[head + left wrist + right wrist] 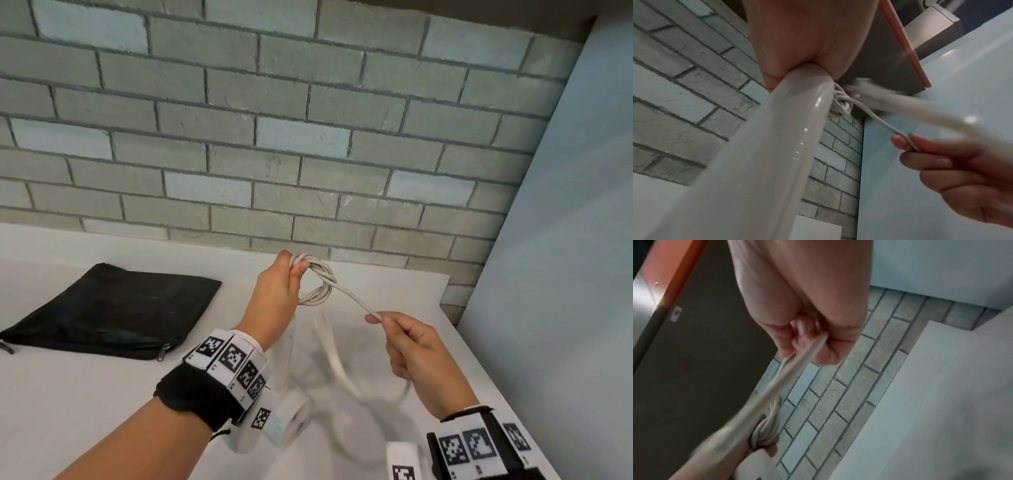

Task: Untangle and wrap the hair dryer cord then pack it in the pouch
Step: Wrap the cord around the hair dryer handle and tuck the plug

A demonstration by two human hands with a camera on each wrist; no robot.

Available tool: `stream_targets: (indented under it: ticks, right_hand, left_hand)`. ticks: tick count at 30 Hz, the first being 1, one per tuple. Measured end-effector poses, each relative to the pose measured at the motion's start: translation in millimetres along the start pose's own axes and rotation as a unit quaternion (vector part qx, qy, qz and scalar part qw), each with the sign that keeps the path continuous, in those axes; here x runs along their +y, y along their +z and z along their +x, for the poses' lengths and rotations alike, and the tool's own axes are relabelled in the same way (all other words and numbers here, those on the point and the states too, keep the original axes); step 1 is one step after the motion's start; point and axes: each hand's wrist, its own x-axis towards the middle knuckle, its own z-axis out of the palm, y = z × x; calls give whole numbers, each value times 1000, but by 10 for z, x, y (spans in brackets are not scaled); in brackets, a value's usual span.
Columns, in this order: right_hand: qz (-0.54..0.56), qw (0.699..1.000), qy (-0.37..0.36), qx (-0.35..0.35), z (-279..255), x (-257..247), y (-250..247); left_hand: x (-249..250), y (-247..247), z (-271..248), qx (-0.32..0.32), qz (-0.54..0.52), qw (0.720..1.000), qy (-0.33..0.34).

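Left hand: your left hand [277, 287] has its fingers curled round the hair dryer [760, 154] handle, and the thumb pins the finished coil [317, 281] against it. My guess is that's so the loops can't spring apart while you feed more on.

Right hand: your right hand [416, 353] pinches the cord [356, 301] between thumb and forefinger, other fingers folded in loosely. The stretch between the two hands looks fairly straight, probably tensioned so the next turn lays tight.

Slack: the rest of the cord swings below your hands as a blur, so I can't tell how much is left or whether it's tangle-free.

Pouch: the black pouch [113, 308] lies flat on the counter [85, 411] to your left, well apart from the dryer, nothing in it yet by the look of it.

Views: the head view mostly hides the dryer under your left wrist. The left wrist view shows the glossy handle with the coil bunched at its top. The right wrist view shows the pinch close up.
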Motion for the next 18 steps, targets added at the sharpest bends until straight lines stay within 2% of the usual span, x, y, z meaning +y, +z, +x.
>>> stream_targets:
  ticks: [5,10,15,18]
  right_hand:
    - [-108,991,-71,-28,16,12,12]
    - [-256,955,-153,-5,114,181,64]
    - [-257,943,-212,-3,148,196,307]
    - [-240,941,-236,42,177,230,380]
  left_hand:
    - [20,-47,2,2,23,1000,2]
    - [78,-46,-62,-1,-2,1000,-8]
    - [94,-55,-94,8,-45,998,-34]
    - [95,-83,-113,-4,-59,998,-31]
